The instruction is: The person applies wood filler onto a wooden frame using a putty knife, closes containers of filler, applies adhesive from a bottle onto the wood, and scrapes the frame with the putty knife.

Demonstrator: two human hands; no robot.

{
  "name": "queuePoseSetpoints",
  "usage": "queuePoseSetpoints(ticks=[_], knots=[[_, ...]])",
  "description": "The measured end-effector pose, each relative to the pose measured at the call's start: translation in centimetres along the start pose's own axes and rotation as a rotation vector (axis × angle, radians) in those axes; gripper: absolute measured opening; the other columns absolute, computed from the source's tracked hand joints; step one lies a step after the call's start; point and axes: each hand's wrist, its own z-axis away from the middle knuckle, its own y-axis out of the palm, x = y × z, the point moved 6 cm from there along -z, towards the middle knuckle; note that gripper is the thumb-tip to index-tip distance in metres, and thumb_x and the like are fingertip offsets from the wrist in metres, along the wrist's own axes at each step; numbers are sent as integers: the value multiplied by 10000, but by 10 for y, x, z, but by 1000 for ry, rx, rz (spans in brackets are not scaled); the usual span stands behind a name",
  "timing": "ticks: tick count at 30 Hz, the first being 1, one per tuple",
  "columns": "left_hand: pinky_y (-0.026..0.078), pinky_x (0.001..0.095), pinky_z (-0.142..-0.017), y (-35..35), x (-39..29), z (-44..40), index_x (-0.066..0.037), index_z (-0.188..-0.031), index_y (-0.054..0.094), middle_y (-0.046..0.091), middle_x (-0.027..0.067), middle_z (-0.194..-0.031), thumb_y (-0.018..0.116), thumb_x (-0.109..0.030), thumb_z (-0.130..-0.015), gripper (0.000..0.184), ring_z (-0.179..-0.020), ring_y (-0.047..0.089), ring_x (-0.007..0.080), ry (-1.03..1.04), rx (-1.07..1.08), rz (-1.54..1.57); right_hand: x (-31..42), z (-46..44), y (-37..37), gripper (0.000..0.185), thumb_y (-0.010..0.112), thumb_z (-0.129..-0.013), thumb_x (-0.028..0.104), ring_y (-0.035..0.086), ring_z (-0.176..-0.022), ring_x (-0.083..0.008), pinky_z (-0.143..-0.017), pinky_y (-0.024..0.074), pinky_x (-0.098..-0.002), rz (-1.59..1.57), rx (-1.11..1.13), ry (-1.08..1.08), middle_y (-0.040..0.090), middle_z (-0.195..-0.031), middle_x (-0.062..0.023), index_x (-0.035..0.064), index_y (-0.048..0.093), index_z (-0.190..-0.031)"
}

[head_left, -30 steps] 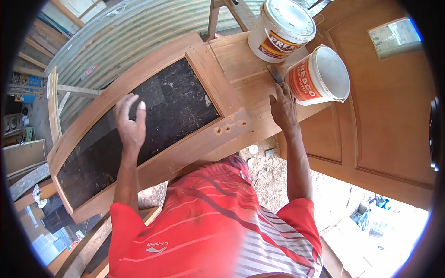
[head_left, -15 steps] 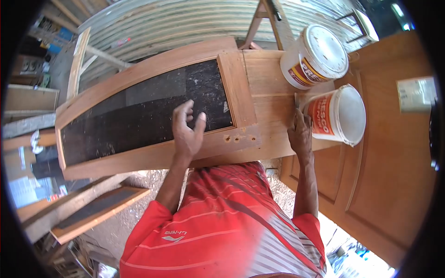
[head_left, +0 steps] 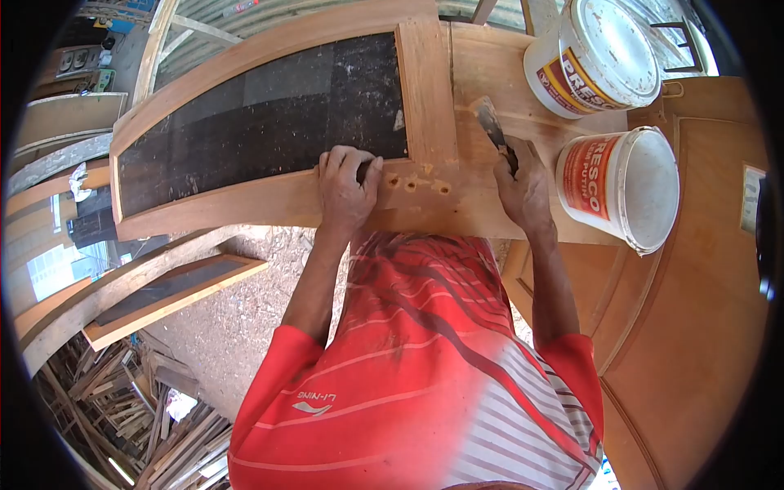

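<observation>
A wooden frame (head_left: 426, 90) with a dark panel (head_left: 269, 122) lies on a wooden board (head_left: 469, 69). My left hand (head_left: 349, 186) rests on the frame's near rail with its fingers curled over the inner edge. Several dark holes (head_left: 410, 185) show in the rail just right of it. In my right hand (head_left: 524, 186) is a putty knife (head_left: 490, 126), its blade pointing up and away over the board. An open white bucket with a red label (head_left: 590, 175) lies tilted right of that hand. Behind it stands a lidded white bucket (head_left: 612, 57).
A large wooden door (head_left: 694, 294) stands at the right. Below left are a smaller framed panel (head_left: 171, 298), a curved beam (head_left: 114, 286) and a heap of wood scraps (head_left: 155, 416). Corrugated sheet metal (head_left: 286, 20) runs behind the work.
My left hand has come down from above the dark panel onto the frame's rail. My right hand has lifted the putty knife from beside the open bucket. The view has shifted too.
</observation>
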Motion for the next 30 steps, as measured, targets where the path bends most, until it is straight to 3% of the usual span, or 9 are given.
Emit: queuePoseSetpoints(ticks=[5, 8, 11, 15, 17, 22, 25, 29, 30], knots=[[465, 474, -931, 1, 0, -3, -88, -1006, 738, 680, 92, -1036, 751, -320, -1017, 233, -1010, 621, 323, -24, 137, -30, 1, 16, 6, 268, 642, -983, 39, 681, -893, -398, -786, 549, -473, -58, 83, 41, 673, -1043, -268, -37, 663, -1239], [467, 478, -928, -3, 2, -11, -67, -1019, 729, 677, 112, -1038, 720, -305, -1039, 239, -1001, 619, 333, 47, 234, 10, -2, 45, 7, 231, 645, -1042, 86, 723, -890, -322, -790, 562, -427, -172, 61, 210, 719, -1017, -229, -39, 672, -1234], [473, 481, -918, -4, 7, -12, -43, -1023, 720, 673, 138, -1027, 685, -277, -1061, 239, -987, 619, 346, 64, 358, 81, -1, 79, 9, 272, 634, -1115, 173, 708, -845, -158, -751, 574, -327, -254, -28, 499, 728, -951, -87, -27, 683, -1293], [489, 477, -886, -11, 18, -6, -27, -1023, 714, 668, 152, -995, 667, -242, -1070, 226, -952, 623, 349, 117, 488, 175, 5, 146, 28, 261, 637, -1122, 231, 678, -716, -122, -608, 542, -314, -485, -278, 672, 723, -924, -90, -26, 683, -1115], [500, 472, -861, -8, 20, -12, -25, -1022, 711, 665, 149, -978, 672, -228, -1066, 212, -926, 625, 344, 150, 518, 206, 1, 170, 40, 354, 583, -1133, 300, 645, -590, -134, -553, 503, -308, -241, -198, 873, 659, -722, -72, -13, 656, -985], [542, 414, -792, -10, 25, -22, -16, -1076, 724, 682, 119, -955, 715, -206, -1048, 192, -866, 656, 270, 205, 626, 284, -1, 209, 64, 374, 611, -1117, 338, 598, -548, -123, -534, 485, -304, -760, -482, 904, 617, -711, -46, 1, 660, -964], [558, 357, -780, -11, 31, -45, -3, -1148, 735, 710, 96, -969, 746, -212, -1039, 236, -866, 678, 199, -29, 806, 430, 12, 201, 52, 368, 625, -1113, 343, 619, -587, -119, -543, 486, -307, -238, -306, 941, 619, -724, -44, 4, 672, -979], [577, 343, -804, -30, 36, -91, 2, -1269, 718, 741, 102, -1020, 784, -214, -1022, 335, -882, 695, 171, 70, 530, 376, 25, 190, 19, 351, 617, -1107, 314, 660, -656, -159, -636, 518, -362, -106, -231, 905, 686, -783, -102, -26, 701, -1075], [587, 374, -877, -36, 37, -99, -8, -1301, 713, 744, 147, -1126, 793, -224, -1016, 366, -982, 721, 214, 35, 495, 326, 28, 185, 8, 341, 620, -1102, 295, 661, -667, -169, -652, 512, -363, 91, -171, 801, 703, -815, -120, -33, 711, -1078]])
